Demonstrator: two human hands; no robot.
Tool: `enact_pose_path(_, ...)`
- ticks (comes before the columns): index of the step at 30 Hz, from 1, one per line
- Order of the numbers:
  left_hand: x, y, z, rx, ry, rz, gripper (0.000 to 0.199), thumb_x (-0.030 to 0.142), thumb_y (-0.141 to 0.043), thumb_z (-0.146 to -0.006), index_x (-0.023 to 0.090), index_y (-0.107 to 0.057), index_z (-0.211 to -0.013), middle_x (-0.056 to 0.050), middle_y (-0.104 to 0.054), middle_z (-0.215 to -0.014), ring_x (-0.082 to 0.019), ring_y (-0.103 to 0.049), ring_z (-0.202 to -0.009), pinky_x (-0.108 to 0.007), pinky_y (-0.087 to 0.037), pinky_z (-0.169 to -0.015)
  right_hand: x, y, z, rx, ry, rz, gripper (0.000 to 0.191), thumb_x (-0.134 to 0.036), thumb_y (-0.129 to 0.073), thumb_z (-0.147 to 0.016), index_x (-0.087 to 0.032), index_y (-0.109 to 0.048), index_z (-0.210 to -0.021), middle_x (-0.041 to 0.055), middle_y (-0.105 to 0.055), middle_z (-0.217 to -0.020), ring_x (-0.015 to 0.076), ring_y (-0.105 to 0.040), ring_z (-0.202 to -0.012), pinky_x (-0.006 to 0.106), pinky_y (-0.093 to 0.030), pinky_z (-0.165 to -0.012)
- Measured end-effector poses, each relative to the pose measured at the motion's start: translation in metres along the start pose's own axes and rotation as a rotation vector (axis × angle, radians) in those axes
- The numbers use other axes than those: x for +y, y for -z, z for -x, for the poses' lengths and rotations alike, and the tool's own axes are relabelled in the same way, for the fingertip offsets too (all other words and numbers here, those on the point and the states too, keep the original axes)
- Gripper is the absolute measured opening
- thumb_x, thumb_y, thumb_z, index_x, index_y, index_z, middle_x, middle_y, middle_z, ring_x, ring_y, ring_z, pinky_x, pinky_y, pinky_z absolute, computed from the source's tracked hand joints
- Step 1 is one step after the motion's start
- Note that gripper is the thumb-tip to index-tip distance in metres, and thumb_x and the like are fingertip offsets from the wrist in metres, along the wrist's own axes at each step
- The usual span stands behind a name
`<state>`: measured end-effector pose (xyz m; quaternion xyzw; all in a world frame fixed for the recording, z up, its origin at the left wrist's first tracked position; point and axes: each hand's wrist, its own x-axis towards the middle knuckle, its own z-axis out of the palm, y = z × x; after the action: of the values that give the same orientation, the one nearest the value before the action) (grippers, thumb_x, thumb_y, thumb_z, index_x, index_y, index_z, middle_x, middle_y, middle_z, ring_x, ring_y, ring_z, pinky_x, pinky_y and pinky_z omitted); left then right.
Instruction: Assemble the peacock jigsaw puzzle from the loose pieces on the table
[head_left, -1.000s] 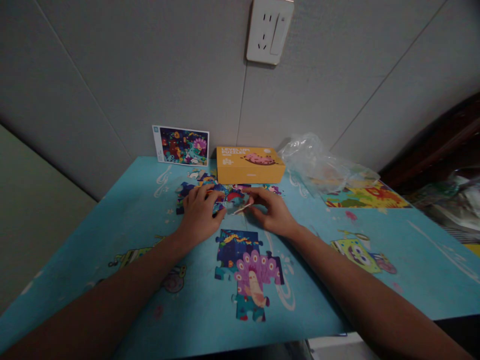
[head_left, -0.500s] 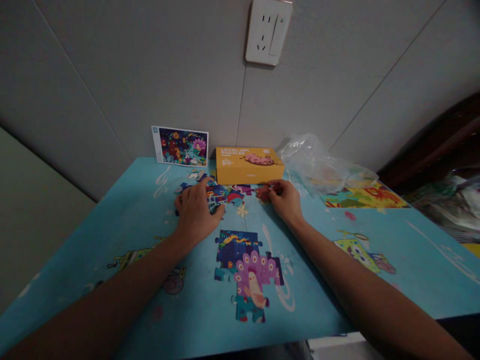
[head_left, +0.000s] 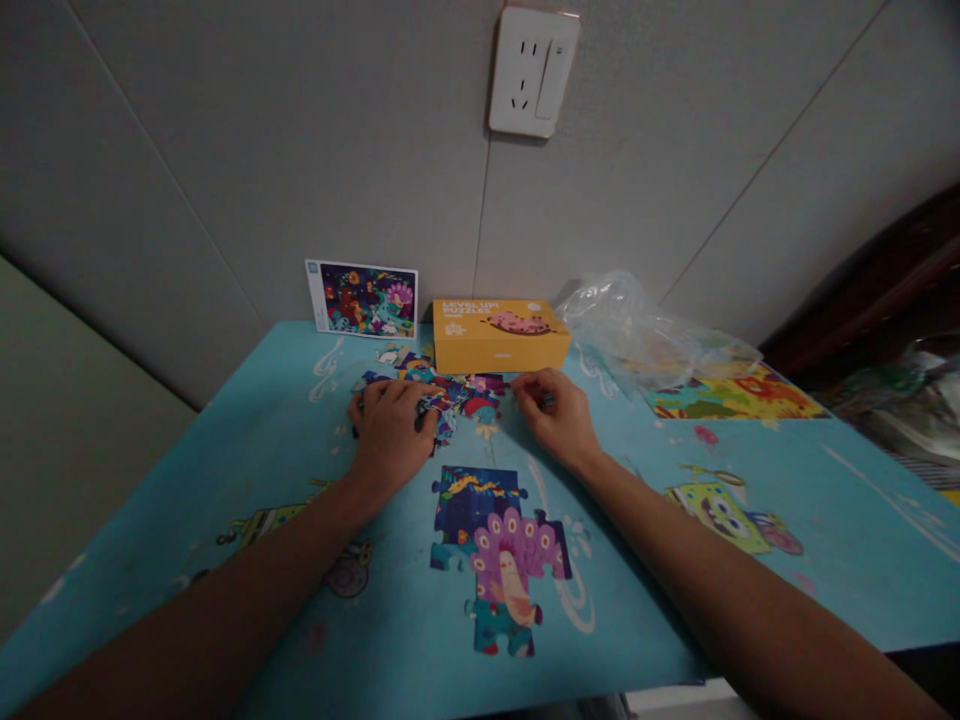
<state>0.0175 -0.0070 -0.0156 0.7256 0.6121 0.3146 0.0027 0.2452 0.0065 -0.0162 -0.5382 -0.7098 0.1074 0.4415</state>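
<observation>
Loose puzzle pieces lie in a heap in front of the yellow puzzle box. My left hand rests over the left part of the heap, fingers spread, and covers some pieces. My right hand is at the heap's right edge, just before the box, its fingers drawn together; what they hold, if anything, is hidden. Nearer to me lies a joined puzzle section with a pink many-eyed fan shape and dark blue pieces above it. A picture card leans against the wall, left of the box.
A clear plastic bag lies right of the box, partly over a yellow and green picture sheet. The blue patterned tablecloth covers the table. A socket plate is on the wall.
The reddish-brown piece at my right fingertips is no longer visible, and that hand has turned and closed more. My left hand has shifted slightly over the heap, its fingers flatter.
</observation>
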Motion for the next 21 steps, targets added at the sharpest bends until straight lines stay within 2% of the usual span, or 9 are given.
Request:
enact_pose_path(5, 0.002, 0.006, -0.001, 0.080, -0.073, 0.129, 0.013, 0.021, -0.058, -0.089, 0.025, -0.071, -0.089, -0.002, -0.075, -0.098, -0.025, -0.065, -0.097, -0.051, -0.031, -0.099, -0.015, -0.001, 0.008, -0.274, -0.070, -0.185, 0.029, -0.034, -0.054, -0.089, -0.015, -0.067, -0.106, 0.0021, -0.067, -0.070, 0.0124, -0.053, -0.055, 0.026, -0.039, -0.054)
enact_pose_path(8, 0.004, 0.010, 0.000, 0.135, -0.217, 0.244, 0.012, 0.024, -0.058, -0.092, 0.024, -0.069, -0.088, -0.001, -0.075, -0.093, -0.021, -0.067, -0.092, -0.044, -0.036, -0.096, -0.021, -0.003, 0.012, -0.409, -0.103, -0.347, 0.042, -0.047, -0.050, -0.093, -0.017, -0.062, -0.119, 0.0028, -0.070, -0.079, 0.0106, -0.053, -0.054, 0.023, -0.039, -0.050)
enact_pose_path(11, 0.004, 0.010, 0.001, 0.107, -0.388, 0.339, 0.013, 0.023, -0.057, -0.093, 0.023, -0.069, -0.090, -0.001, -0.075, -0.091, -0.018, -0.068, -0.088, -0.038, -0.042, -0.092, -0.022, -0.006, 0.015, -0.492, -0.172, -0.564, 0.052, -0.058, -0.038, -0.096, -0.018, -0.061, -0.121, 0.0042, -0.071, -0.090, 0.0071, -0.049, -0.046, 0.021, -0.036, -0.042)
enact_pose_path(14, 0.004, 0.008, 0.001, 0.047, -0.507, 0.379, 0.014, 0.021, -0.057, -0.092, 0.023, -0.070, -0.093, -0.002, -0.074, -0.092, -0.016, -0.066, -0.088, -0.035, -0.045, -0.086, -0.021, -0.007, 0.015, -0.493, -0.265, -0.707, 0.056, -0.063, -0.038, -0.094, -0.017, -0.062, -0.115, 0.0030, -0.068, -0.081, 0.0062, -0.046, -0.039, 0.021, -0.032, -0.036)
enact_pose_path(16, 0.003, 0.007, 0.001, 0.014, -0.550, 0.380, 0.018, 0.018, -0.056, -0.092, 0.025, -0.072, -0.094, -0.002, -0.073, -0.095, -0.016, -0.065, -0.091, -0.034, -0.046, -0.086, -0.021, -0.008, 0.014, -0.462, -0.284, -0.748, 0.050, -0.060, -0.051, -0.089, -0.017, -0.063, -0.111, -0.0025, -0.061, -0.066, 0.0065, -0.044, -0.037, 0.021, -0.032, -0.036)
enact_pose_path(18, 0.004, 0.007, 0.001, 0.003, -0.554, 0.366, 0.019, 0.018, -0.055, -0.092, 0.026, -0.072, -0.096, -0.003, -0.072, -0.098, -0.017, -0.064, -0.093, -0.036, -0.046, -0.087, -0.023, -0.008, 0.014, -0.426, -0.280, -0.777, 0.043, -0.051, -0.065, -0.081, -0.017, -0.062, -0.108, -0.0073, -0.053, -0.058, 0.0061, -0.043, -0.036, 0.021, -0.033, -0.037)
enact_pose_path(21, 0.005, 0.007, 0.002, -0.001, -0.501, 0.381, 0.021, 0.018, -0.053, -0.093, 0.022, -0.070, -0.104, -0.005, -0.071, -0.097, -0.018, -0.063, -0.092, -0.036, -0.047, -0.086, -0.024, -0.009, 0.013, -0.364, -0.293, -0.799, 0.038, -0.040, -0.071, -0.075, -0.018, -0.060, -0.104, -0.0073, -0.055, -0.060, 0.0058, -0.046, -0.037, 0.020, -0.032, -0.036)
